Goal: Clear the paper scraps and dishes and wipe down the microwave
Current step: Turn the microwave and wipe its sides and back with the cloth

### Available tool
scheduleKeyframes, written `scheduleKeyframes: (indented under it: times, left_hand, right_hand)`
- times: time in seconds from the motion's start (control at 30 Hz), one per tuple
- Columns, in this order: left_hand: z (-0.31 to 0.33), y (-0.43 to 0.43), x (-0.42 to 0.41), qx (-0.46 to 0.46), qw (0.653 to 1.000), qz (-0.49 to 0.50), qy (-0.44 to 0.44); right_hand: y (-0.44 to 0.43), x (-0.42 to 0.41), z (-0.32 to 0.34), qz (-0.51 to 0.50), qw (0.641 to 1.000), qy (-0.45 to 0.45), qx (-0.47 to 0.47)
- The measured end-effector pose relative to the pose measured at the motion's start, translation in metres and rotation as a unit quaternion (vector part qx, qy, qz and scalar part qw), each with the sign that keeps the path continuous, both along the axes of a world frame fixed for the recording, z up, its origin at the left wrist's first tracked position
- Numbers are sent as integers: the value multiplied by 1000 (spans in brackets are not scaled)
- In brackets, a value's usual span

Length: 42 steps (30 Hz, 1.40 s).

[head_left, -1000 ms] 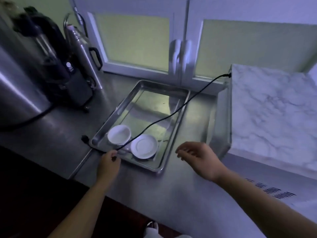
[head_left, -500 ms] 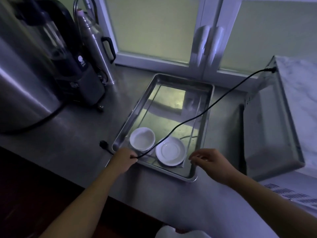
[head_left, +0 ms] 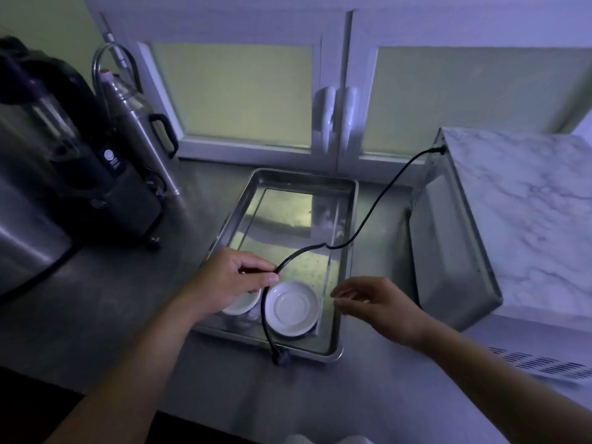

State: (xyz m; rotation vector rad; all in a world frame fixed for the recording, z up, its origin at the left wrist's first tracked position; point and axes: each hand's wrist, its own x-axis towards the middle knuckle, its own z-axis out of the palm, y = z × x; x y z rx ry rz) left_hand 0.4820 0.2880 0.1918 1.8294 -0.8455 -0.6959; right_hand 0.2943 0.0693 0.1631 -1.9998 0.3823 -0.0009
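Observation:
A steel tray [head_left: 347, 200] lies on the counter with two white dishes at its near end: a saucer [head_left: 292, 308] and a small bowl [head_left: 241, 305] partly under my left hand. My left hand [head_left: 230, 280] hovers over the tray and pinches the black power cord [head_left: 368, 216]. The cord runs from the back of the marble-patterned microwave [head_left: 525, 219] at the right, and its plug [head_left: 279, 358] hangs over the tray's near rim. My right hand [head_left: 374, 301] floats beside the tray's right rim with loosely bent fingers, holding nothing.
A black blender [head_left: 80, 149], a steel thermos [head_left: 137, 123] and a large steel urn [head_left: 22, 219] stand at the left of the counter. White cabinet doors [head_left: 333, 91] with frosted panes close off the back. The counter's front edge is near my body.
My left hand has lifted the cord up and over the tray, dragging the plug from left of the tray onto its near rim. The cord now sags in a loop. The view shifted left.

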Motion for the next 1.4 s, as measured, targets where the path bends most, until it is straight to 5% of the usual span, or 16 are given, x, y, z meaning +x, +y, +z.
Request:
scheduleKeyframes:
  times: [0.43,0.6,0.7,0.83,1.17,1.4]
  left_hand:
    - [53,-147,-137,-133,988,17,82]
    - [32,-202,-208,-139,974,86,158]
    - [12,-234,-249,-138,968,117,174]
    - [-10,-274,-283,-115,969,205,77]
    - [-12,-338,-311,56,917,390,-62]
    - [-22,-343,-316,47,896,419,-137]
  right_hand:
    - [-60,-99,66,-27,994,-83,64]
    - [-158,-160,74,-147,980,-110,-71]
    - [-235,-188,64,-219,949,-36,-224]
    - [-317,-209,44,-232,916,91,-313]
    - [-418,-135,49,-175,907,137,-357]
    - [-485,-66,52,-156,911,170,-343]
